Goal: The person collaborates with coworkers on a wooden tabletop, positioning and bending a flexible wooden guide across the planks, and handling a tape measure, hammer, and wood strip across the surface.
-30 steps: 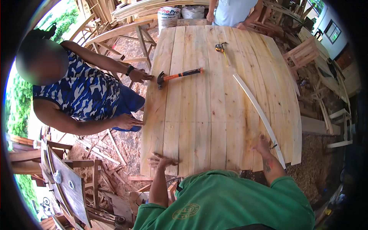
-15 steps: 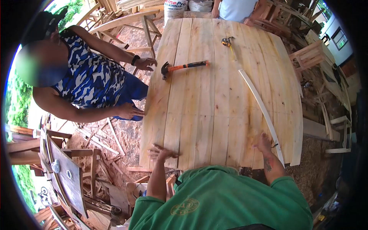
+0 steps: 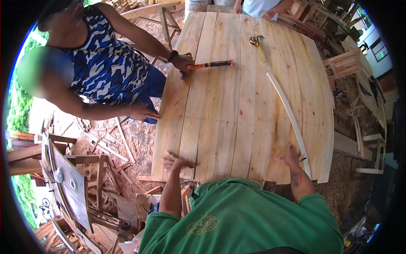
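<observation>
My left hand [image 3: 176, 163] lies with fingers spread on the near left part of a wide panel of pale wooden planks [image 3: 220, 139]. Toward the panel's near right side, my right hand [image 3: 290, 155] rests on the wood, thumb out to the side and fingers extended; it holds nothing I can see. Just right of it runs a long thin white wooden strip [image 3: 287, 116], slanting across the planks. A claw hammer [image 3: 213, 64] with an orange and black handle lies at the far left, its head partly covered by a co-worker's hand [image 3: 182, 62].
A tape measure [image 3: 254, 41] with some yellow blade out lies on the panel's far part. The co-worker in a camouflage top [image 3: 112, 59] stands at the left edge. Another person in a light blue shirt [image 3: 256, 7] is at the far end. Wood scraps [image 3: 99, 144] litter the floor.
The co-worker at the left has leaned in and brought one hand from the panel's edge onto the hammer's head. My hands stay on the planks; the view has shifted slightly.
</observation>
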`<action>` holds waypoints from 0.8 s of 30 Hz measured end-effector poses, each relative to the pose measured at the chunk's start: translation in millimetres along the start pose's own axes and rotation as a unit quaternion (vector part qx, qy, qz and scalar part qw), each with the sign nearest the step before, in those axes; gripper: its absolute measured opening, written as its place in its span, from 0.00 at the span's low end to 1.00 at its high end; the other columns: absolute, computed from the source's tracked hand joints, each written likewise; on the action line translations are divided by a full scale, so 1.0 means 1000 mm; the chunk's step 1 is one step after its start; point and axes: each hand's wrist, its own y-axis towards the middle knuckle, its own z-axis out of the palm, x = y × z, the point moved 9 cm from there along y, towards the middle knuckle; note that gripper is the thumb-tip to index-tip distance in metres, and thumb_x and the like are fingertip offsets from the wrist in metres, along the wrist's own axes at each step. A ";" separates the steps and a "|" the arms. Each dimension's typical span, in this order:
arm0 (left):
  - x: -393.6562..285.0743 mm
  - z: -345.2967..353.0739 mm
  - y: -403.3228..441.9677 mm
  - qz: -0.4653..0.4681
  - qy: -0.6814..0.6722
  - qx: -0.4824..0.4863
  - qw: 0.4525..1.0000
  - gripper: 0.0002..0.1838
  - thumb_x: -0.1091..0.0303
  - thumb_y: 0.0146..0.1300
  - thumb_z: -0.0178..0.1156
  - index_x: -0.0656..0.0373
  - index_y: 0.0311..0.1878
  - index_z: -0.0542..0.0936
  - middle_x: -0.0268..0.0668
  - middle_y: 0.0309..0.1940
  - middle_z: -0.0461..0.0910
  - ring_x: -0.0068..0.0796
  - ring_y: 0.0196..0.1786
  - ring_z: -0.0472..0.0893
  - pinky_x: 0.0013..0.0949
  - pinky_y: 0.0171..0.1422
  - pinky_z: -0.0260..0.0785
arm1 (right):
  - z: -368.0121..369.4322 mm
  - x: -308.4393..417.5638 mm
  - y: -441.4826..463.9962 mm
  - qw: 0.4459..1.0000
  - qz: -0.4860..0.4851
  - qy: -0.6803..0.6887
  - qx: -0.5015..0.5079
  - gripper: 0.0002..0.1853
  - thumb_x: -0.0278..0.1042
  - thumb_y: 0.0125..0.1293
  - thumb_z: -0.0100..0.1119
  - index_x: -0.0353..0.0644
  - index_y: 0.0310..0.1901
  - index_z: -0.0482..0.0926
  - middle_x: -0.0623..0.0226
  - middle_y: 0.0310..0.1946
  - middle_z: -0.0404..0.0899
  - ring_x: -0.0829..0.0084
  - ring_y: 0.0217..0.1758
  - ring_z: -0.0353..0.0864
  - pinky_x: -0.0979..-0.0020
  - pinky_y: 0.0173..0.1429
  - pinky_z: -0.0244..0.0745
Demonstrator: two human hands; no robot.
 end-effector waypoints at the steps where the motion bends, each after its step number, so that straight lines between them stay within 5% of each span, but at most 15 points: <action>1: 0.012 0.094 0.008 -0.006 -0.084 0.145 0.986 0.62 0.41 0.53 0.62 0.49 0.73 0.25 0.65 0.72 0.30 0.75 0.71 0.36 0.72 0.69 0.36 | -0.002 0.002 -0.001 1.000 -0.003 -0.005 -0.008 0.62 0.48 0.38 0.78 0.24 0.68 0.48 0.34 0.62 0.63 0.44 0.64 0.65 0.59 0.66 0.64; 5: 0.047 0.013 0.004 0.015 -0.167 0.300 0.939 0.63 0.41 0.52 0.63 0.50 0.72 0.25 0.65 0.71 0.29 0.75 0.71 0.36 0.71 0.69 0.36 | 0.001 0.007 -0.008 0.999 -0.014 -0.020 -0.036 0.62 0.48 0.37 0.78 0.24 0.67 0.49 0.35 0.62 0.62 0.44 0.65 0.65 0.58 0.67 0.63; 12: 0.069 -0.042 0.002 0.079 -0.255 0.390 0.881 0.64 0.40 0.51 0.64 0.50 0.72 0.24 0.65 0.71 0.28 0.75 0.71 0.35 0.71 0.69 0.36 | 0.018 0.014 -0.012 1.000 0.010 -0.015 -0.008 0.60 0.48 0.40 0.78 0.29 0.68 0.49 0.42 0.65 0.61 0.48 0.68 0.62 0.59 0.68 0.63; 14: 0.073 -0.046 0.003 0.081 -0.259 0.392 0.879 0.64 0.40 0.50 0.64 0.51 0.72 0.24 0.66 0.71 0.28 0.75 0.71 0.35 0.71 0.69 0.36 | 0.014 0.019 -0.017 0.999 0.012 -0.013 -0.033 0.59 0.45 0.38 0.78 0.26 0.66 0.52 0.38 0.55 0.72 0.49 0.56 0.76 0.59 0.59 0.72; 24: 0.098 -0.036 0.019 0.003 -0.203 0.318 0.926 0.66 0.40 0.48 0.65 0.52 0.71 0.23 0.66 0.71 0.27 0.75 0.71 0.34 0.71 0.69 0.35 | 0.013 0.028 -0.025 0.991 -0.041 -0.060 -0.110 0.57 0.44 0.40 0.77 0.26 0.67 0.52 0.38 0.60 0.67 0.50 0.61 0.72 0.62 0.63 0.68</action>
